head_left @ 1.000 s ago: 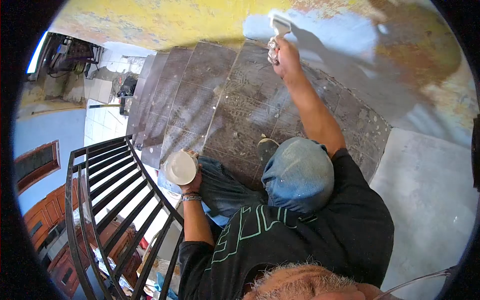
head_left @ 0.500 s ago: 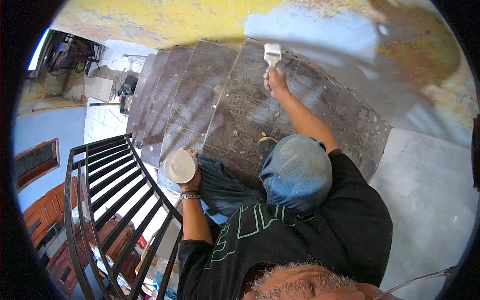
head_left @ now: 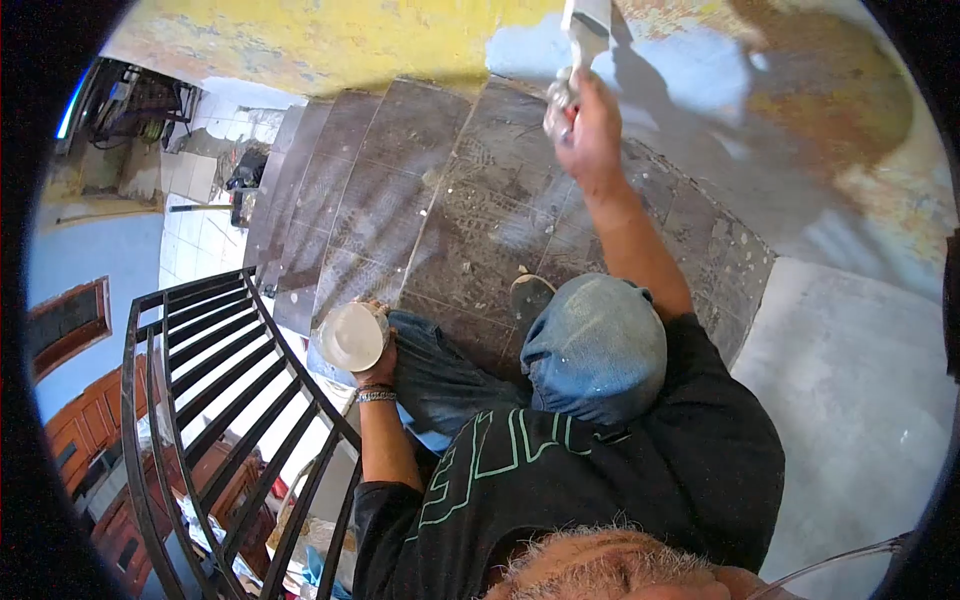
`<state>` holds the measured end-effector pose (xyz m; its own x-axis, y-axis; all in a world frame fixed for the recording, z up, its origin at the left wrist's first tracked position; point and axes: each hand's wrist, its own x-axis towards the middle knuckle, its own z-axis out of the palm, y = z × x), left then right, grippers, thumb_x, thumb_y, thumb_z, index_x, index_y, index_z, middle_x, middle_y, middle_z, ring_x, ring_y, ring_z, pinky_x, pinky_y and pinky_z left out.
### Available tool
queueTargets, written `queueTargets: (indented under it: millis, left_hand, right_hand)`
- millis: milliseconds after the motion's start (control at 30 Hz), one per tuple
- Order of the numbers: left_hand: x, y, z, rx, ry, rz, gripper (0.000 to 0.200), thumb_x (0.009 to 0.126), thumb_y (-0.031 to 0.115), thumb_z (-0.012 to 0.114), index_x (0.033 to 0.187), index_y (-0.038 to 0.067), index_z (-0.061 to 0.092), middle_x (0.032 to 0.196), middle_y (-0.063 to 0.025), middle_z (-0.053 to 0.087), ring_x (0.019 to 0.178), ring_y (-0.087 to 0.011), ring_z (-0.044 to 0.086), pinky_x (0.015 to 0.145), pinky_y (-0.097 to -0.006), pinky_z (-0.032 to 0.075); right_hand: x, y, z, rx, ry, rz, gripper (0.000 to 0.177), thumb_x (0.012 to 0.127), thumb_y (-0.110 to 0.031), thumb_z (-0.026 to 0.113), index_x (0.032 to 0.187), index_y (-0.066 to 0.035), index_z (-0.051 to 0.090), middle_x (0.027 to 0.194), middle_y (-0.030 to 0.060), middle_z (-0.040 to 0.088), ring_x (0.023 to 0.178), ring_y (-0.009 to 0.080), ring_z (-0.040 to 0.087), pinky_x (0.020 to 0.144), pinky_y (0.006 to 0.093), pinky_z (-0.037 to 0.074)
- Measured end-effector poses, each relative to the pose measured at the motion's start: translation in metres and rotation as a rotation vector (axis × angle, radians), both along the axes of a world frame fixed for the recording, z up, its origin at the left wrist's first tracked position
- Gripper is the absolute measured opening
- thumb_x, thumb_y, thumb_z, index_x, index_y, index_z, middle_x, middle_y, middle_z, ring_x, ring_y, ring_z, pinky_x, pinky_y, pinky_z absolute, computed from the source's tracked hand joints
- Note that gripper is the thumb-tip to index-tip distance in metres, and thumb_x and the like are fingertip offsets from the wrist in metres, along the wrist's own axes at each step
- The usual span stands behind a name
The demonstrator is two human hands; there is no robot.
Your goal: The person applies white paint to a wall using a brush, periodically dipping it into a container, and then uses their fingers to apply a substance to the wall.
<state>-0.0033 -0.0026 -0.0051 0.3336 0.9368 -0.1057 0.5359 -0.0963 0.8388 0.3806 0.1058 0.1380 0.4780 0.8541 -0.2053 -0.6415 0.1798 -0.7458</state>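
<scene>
My right hand (head_left: 590, 125) is closed round the handle of a paintbrush (head_left: 588, 22), raised in front of the wall. White covers the brush's broad head, and pale smears mark my fingers. Behind it the wall (head_left: 660, 70) carries a white-blue patch beside peeling yellow and brown paint. Low on the left, my left hand (head_left: 380, 345) grips a round whitish tub (head_left: 353, 337) from its side, close by my bent knee. Pale, smooth contents show inside the tub.
Dark tiled stairs (head_left: 480, 215), spotted with white drips, curve down to the left. A black metal railing (head_left: 225, 390) stands at my left. Beyond it are wooden furniture (head_left: 95, 410) and a white tiled floor (head_left: 195, 245). A grey-white surface (head_left: 850, 380) lies to my right.
My right hand has lifted the paintbrush up and slightly right, from low over the stairs to the wall's painted patch. My left hand keeps the tub almost where it was.
</scene>
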Motion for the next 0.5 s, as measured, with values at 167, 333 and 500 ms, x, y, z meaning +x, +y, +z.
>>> queueTargets:
  millis: [167, 333, 500]
  left_hand:
    - [0.013, 0.009, 0.012, -0.428, -0.936, 0.202, 0.049, 0.078, 0.03, 0.043, 0.12, 0.006, 0.032, 0.113, -0.0095, 0.045, 0.102, -0.0244, 0.044, 0.076, -0.038, 0.043]
    - [0.013, 0.007, 0.009, -0.732, -1.446, 0.346, 0.051, 0.078, 0.034, 0.041, 0.118, 0.005, 0.033, 0.111, -0.012, 0.046, 0.1, -0.0258, 0.046, 0.075, -0.0377, 0.043]
    - [0.02, 0.009, 0.018, -0.733, -1.493, 0.346, 0.057, 0.076, 0.045, 0.038, 0.116, 0.004, 0.036, 0.111, -0.0137, 0.046, 0.097, -0.0297, 0.047, 0.071, -0.0371, 0.044]
  right_hand:
    - [-0.004, -0.01, -0.053, -0.265, -0.022, 0.021, 0.017, 0.082, -0.02, 0.041, 0.076, -0.005, 0.045, 0.057, 0.0036, 0.045, 0.036, 0.0103, 0.036, 0.032, 0.0217, 0.027]
    - [0.049, 0.004, -0.008, -0.279, -0.039, -0.07, 0.012, 0.081, -0.018, 0.045, 0.079, -0.006, 0.046, 0.061, 0.0026, 0.047, 0.041, 0.0097, 0.039, 0.034, 0.0224, 0.03]
    - [0.031, -0.009, 0.108, 0.05, -0.303, -0.134, 0.011, 0.08, -0.017, 0.047, 0.079, -0.007, 0.046, 0.061, 0.0046, 0.047, 0.041, 0.0103, 0.039, 0.035, 0.0222, 0.029]
